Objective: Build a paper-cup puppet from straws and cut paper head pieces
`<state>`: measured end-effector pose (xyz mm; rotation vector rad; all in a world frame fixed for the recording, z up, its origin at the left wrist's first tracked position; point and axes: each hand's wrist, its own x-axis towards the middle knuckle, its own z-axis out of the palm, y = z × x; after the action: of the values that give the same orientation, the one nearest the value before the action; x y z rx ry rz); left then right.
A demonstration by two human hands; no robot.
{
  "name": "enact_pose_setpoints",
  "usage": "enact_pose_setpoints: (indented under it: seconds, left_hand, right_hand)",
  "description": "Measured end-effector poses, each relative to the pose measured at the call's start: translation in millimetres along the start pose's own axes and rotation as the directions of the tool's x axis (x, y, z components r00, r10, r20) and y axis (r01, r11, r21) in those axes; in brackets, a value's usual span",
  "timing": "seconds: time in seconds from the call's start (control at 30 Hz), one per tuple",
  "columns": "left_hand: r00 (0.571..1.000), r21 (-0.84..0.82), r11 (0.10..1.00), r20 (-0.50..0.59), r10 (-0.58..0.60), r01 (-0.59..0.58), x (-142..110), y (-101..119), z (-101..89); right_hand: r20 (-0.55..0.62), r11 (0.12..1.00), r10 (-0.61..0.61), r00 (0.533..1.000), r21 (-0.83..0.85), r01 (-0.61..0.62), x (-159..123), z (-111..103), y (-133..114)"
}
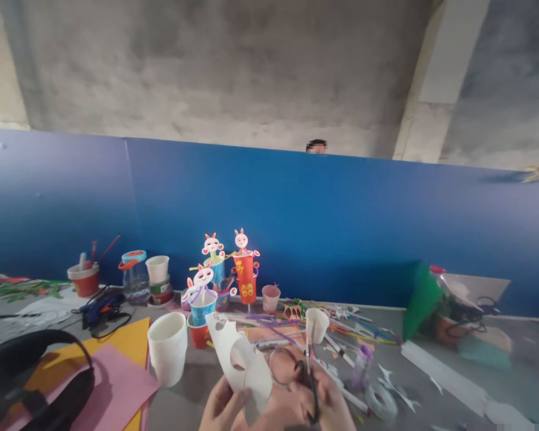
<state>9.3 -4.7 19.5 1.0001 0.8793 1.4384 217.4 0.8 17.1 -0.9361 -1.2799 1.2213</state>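
Note:
My left hand (223,404) pinches a sheet of white paper (251,374) with cut-out holes and curved edges. In my right hand (327,398) is a pair of scissors (312,374), its blades pointing up and away from me; how far they are spread is blurred. The scissors are to the right of the paper and apart from it. Beyond the paper stand paper-cup figures with white rabbit-like heads: a red one (247,278) and a blue one (204,306), among others. A white paper cup (317,326) lies tilted behind the scissors.
Stacked white cups (167,350) stand left of my hands. Black headphones (67,383) lie on pink paper (117,389) at the left. Clear tape (381,401), a purple glue stick (363,365), pens and scraps crowd the right. A blue partition (296,233) closes off the back.

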Motion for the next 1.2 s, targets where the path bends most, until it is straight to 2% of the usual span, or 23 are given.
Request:
enact_pose_setpoints:
  seconds: [0.17, 0.3, 0.43, 0.53, 0.63, 0.77, 0.83, 0.9, 1.03, 1.13, 1.2]
  left_hand:
    - [0.999, 0.025, 0.999, 0.039, -0.027, 0.026, -5, -4, 3.4]
    - [0.997, 0.100, 0.994, 0.055, -0.045, 0.040, -7, -7, 5.1]
    - [0.988, 0.088, 0.989, 0.084, -0.126, 0.119, -7, -14, 4.1]
    - [0.982, 0.073, 0.980, 0.027, -0.186, 0.184, -8, -22, 2.4]
    - [0.968, 0.094, 0.965, 0.017, -0.249, 0.246, -7, -29, -0.3]
    - [0.962, 0.076, 0.960, -0.059, -0.266, 0.270, -4, -27, -0.3]
    - [0.969, 0.052, 0.970, -0.092, -0.230, 0.236, -4, -22, 2.2]
    - [0.978, 0.019, 0.982, -0.090, -0.187, 0.189, -4, -17, 5.4]
    - [0.982, -0.048, 0.985, -0.087, -0.171, 0.167, -4, -6, 10.3]
    - [0.979, -0.085, 0.986, -0.128, -0.156, 0.146, -3, 1, 11.4]
    - [0.981, -0.095, 0.985, -0.116, -0.155, 0.145, -2, 3, 11.1]
  right_hand:
    - [-0.043, 0.999, 0.025, 0.999, 0.021, -0.024, -3, 24, 7]
    - [-0.085, 0.998, 0.017, 0.996, 0.058, -0.012, -10, 24, 8]
    - [-0.120, 0.999, -0.010, 0.993, 0.050, 0.016, -12, 24, 14]
    - [-0.124, 0.994, 0.007, 0.992, 0.106, 0.006, -14, 27, 22]
    - [-0.090, 0.990, 0.031, 0.995, 0.138, -0.018, -15, 29, 27]
    - [-0.103, 0.992, 0.043, 0.994, 0.119, -0.031, -17, 28, 23]
    - [-0.042, 0.996, 0.054, 0.998, 0.075, -0.051, -18, 27, 19]
    - [0.074, 0.994, 0.098, 0.992, 0.033, -0.101, -19, 26, 18]
    - [0.261, 0.980, 0.200, 0.944, -0.035, -0.198, -20, 27, 26]
    - [0.342, 0.976, 0.216, 0.915, -0.089, -0.197, -23, 27, 34]
    - [0.360, 0.976, 0.216, 0.907, -0.107, -0.190, -25, 27, 38]
